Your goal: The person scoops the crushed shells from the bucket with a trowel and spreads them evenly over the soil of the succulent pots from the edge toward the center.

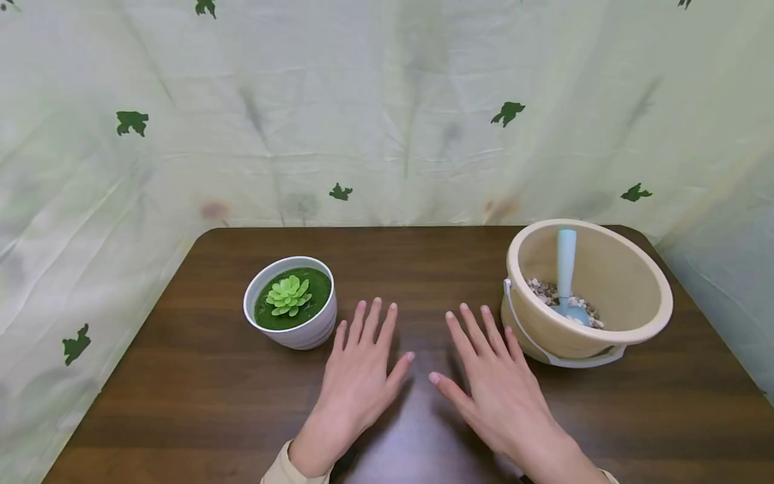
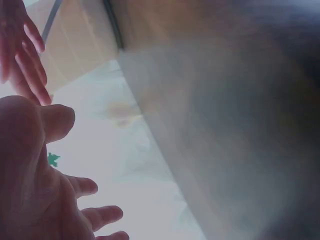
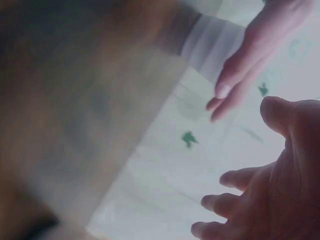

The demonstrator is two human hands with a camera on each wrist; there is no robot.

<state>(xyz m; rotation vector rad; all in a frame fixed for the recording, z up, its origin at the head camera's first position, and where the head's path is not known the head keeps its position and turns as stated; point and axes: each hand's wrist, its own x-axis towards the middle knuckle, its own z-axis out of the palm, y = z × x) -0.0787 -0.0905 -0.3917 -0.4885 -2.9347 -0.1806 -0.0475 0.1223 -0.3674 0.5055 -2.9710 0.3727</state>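
In the head view, we see the left hand (image 1: 358, 383) and right hand (image 1: 500, 386), fingers outstretched, holding nothing; the pot (image 1: 313, 332) with its plant (image 1: 288, 296) stands just beside the left, the bucket (image 1: 544, 334) beside the right. We judge the pot light, smooth, best held round its wall; the bucket, weighted by pebbles (image 1: 543, 290), suits its handle (image 1: 583, 364). The left wrist view shows us an empty palm; so does the right wrist view.

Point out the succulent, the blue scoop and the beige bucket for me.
Succulent (image 1: 288, 296): head view, on the middle of its green leaves.
Blue scoop (image 1: 566, 261): head view, on its handle.
Beige bucket (image 1: 619, 286): head view, on its inner wall.
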